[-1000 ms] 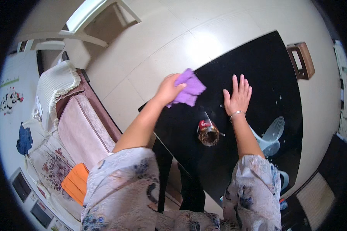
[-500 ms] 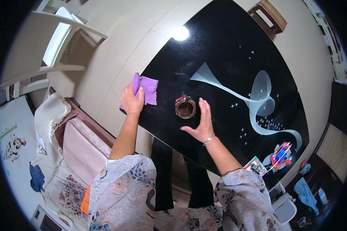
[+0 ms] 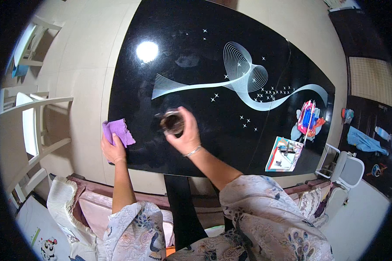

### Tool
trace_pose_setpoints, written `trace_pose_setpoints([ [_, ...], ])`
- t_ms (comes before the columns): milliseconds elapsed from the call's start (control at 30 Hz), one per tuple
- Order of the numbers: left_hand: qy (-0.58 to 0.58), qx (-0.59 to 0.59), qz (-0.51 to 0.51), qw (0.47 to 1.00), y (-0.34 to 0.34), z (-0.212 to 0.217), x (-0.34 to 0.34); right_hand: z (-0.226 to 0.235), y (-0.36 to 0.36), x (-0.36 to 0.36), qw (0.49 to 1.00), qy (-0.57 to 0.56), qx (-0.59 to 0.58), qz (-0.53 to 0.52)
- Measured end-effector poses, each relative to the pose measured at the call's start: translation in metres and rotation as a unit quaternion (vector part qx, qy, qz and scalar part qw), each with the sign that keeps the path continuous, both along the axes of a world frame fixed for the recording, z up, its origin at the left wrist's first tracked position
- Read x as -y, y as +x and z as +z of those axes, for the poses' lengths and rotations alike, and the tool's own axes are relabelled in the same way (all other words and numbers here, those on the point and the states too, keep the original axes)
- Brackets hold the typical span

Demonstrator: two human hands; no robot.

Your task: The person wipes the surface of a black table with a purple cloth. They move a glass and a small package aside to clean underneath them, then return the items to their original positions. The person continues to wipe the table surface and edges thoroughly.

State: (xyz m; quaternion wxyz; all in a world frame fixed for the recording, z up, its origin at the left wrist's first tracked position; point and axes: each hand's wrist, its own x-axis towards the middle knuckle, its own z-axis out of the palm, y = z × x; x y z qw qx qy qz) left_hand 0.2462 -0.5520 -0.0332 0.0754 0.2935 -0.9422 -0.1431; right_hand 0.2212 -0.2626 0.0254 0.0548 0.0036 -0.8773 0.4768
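Note:
My left hand (image 3: pixel 114 150) is closed on a purple cloth (image 3: pixel 122 132) at the left edge of the glossy black table (image 3: pixel 152 150). The cloth's ragged edge spreads over the tabletop. To the right, my right hand (image 3: pixel 188 135) has its thumb and fingers round a small dark glass jar (image 3: pixel 173 122). Its opening faces up, and the inside looks dark brown. Motion smears the jar's left side, and I cannot tell whether its base touches the tabletop.
On the table's right part lie a book or booklet (image 3: pixel 275 162) with a small dark object on it, and a pile of colourful packets (image 3: pixel 308 119). White chairs (image 3: pixel 29 126) stand at the left. A pink sofa (image 3: pixel 93 204) runs along the near side.
My right hand has gone from open beside the jar to gripping it. My left hand still holds the cloth at the table edge. The head view has turned, showing more of the table's right side.

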Motion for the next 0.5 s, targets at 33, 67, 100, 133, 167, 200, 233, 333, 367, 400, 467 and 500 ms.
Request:
trace_pose_setpoints([
  [33,0.003,-0.004,-0.002,1.0,0.001,-0.001,0.002,0.005,-0.002,-0.016,0.999,0.009,0.002,-0.037],
  [67,0.006,-0.007,-0.003,1.0,0.001,-0.002,0.003,0.007,-0.005,-0.033,0.996,-0.04,0.017,-0.084],
  [100,0.009,-0.011,-0.004,1.0,0.002,-0.002,0.003,0.009,-0.008,-0.053,0.987,-0.09,0.032,-0.13],
  [133,0.008,-0.01,-0.003,1.0,0.002,-0.002,0.003,0.005,-0.011,-0.075,0.981,-0.086,0.009,-0.173],
  [167,0.004,-0.01,-0.001,1.0,0.002,-0.001,0.005,-0.001,-0.013,-0.096,0.973,-0.085,-0.014,-0.214],
  [200,0.003,-0.01,0.001,1.0,0.002,0.0,0.006,-0.002,-0.016,-0.116,0.966,-0.059,-0.017,-0.249],
  [233,0.001,-0.012,0.0,1.0,0.002,-0.002,0.005,-0.002,-0.018,-0.135,0.958,-0.031,-0.022,-0.285],
  [333,-0.007,-0.01,-0.001,1.0,0.002,-0.003,0.006,-0.013,-0.022,-0.174,0.934,0.038,-0.06,-0.351],
  [367,-0.008,-0.004,0.001,1.0,0.001,0.0,0.006,-0.011,-0.025,-0.176,0.927,0.023,-0.046,-0.372],
  [400,-0.011,0.003,0.004,1.0,0.001,0.004,0.007,-0.015,-0.025,-0.178,0.924,0.031,-0.056,-0.376],
  [467,-0.012,0.004,0.003,1.0,0.004,-0.009,0.011,-0.026,-0.024,-0.184,0.923,-0.004,-0.06,-0.38],
  [500,-0.017,0.006,0.004,1.0,0.004,-0.012,0.014,-0.033,-0.023,-0.188,0.923,-0.044,-0.068,-0.375],
])
